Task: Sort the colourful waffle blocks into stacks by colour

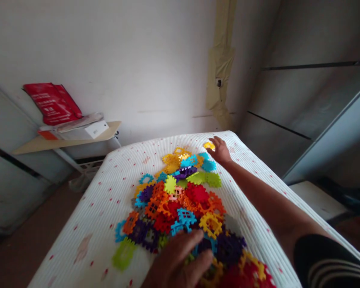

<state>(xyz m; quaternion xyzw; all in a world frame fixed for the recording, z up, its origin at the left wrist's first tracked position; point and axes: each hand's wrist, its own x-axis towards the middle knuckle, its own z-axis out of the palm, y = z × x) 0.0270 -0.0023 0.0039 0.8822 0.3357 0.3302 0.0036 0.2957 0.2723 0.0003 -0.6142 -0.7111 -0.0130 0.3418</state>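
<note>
A heap of flat interlocking plastic pieces [180, 200] in red, orange, yellow, blue, purple and green lies on a white dotted mattress [108, 192]. My right hand [219, 151] is stretched to the heap's far end, its fingers curled beside a yellow piece [209, 145] and touching it. My left hand [180, 262] rests at the near end of the heap, fingers bent down onto the pieces, with nothing clearly lifted.
A low wooden shelf [66, 140] at the left holds a red packet [52, 102] and a white box [96, 129]. A white wall stands behind the mattress. Grey cabinet panels [312, 92] rise at the right, with a pale box [315, 198] on the floor beside the bed.
</note>
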